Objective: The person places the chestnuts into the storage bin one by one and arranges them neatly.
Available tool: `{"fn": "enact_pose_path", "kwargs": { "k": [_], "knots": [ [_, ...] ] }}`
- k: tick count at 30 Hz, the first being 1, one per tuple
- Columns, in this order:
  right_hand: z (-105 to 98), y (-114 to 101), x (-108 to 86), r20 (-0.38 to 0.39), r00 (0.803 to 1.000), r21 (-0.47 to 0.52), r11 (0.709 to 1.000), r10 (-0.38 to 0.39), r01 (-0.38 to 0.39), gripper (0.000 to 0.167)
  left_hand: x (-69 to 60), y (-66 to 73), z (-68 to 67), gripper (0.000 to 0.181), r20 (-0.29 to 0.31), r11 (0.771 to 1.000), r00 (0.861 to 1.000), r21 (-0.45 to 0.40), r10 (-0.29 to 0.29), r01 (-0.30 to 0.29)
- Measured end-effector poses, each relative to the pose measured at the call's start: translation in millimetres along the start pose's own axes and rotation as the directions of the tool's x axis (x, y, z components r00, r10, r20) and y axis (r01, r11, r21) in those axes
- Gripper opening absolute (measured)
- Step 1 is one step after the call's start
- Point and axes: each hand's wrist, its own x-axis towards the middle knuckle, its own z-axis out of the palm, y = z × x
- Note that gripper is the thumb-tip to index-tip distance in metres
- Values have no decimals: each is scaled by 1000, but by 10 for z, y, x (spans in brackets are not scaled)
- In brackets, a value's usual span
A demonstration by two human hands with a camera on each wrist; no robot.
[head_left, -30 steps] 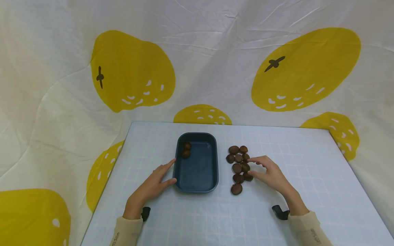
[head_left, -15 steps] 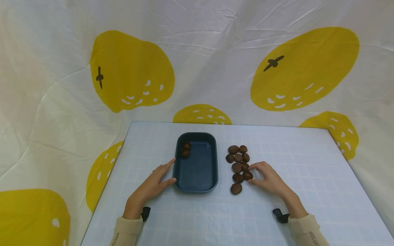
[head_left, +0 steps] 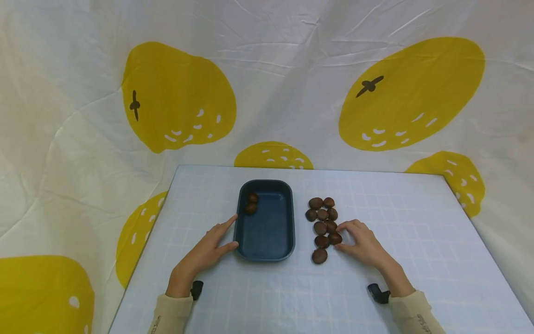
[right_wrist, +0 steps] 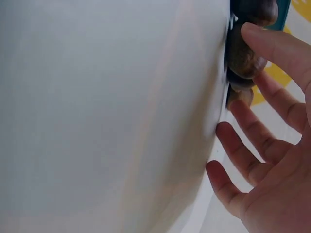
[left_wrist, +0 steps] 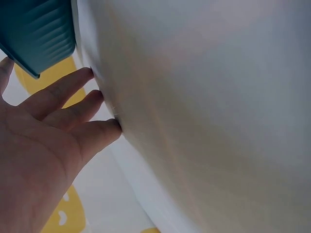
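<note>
My left hand (head_left: 208,250) lies on the table at the left side of a dark blue tray (head_left: 273,257), its fingers spread and the index fingertip and thumb at the rim. In the left wrist view, other fingertips of that hand touch the tabletop. Two chestnuts (head_left: 251,208) sit in the tray's far left part. Right of the tray, several more chestnuts (head_left: 320,228) form a loose cluster. At its right edge my right hand (head_left: 365,246) pinches one chestnut (right_wrist: 245,53) between thumb and index finger. That chestnut still rests among its neighbours.
A white gridded table (head_left: 267,297) spreads under everything. Behind it hangs a pale cloth (head_left: 288,102) printed with yellow fruit. A black wrist mount (head_left: 378,294) shows by the right wrist, another black mount (head_left: 197,290) by the left.
My right hand has shifted slightly toward me along the cluster, and its thumb and index finger have closed round a chestnut at the right edge. The left hand and tray stay put.
</note>
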Motion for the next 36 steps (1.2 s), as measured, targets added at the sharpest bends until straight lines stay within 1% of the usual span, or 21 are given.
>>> {"fn": "enact_pose_path", "kwargs": {
  "k": [9, 17, 29, 36],
  "knots": [
    [11, -1, 9, 2, 1000, -34, 999, -22, 22, 42, 5, -4, 1, 77, -7, 1000, 1000, 0, 1, -1],
    [18, -19, -13, -1, 1000, -79, 996, -27, 27, 41, 4, -2, 1, 77, 6, 1000, 1000, -11, 4, -4],
    [-15, -67, -13, -17, 1000, -83, 996, -24, 22, 39, 11, -5, 2, 77, -7, 1000, 1000, -5, 15, -15],
    [-3, -62, -24, -28, 998, -69, 996, -50, 48, 45, 3, -8, -1, 76, -5, 1000, 1000, 0, 6, -6]
  ]
}}
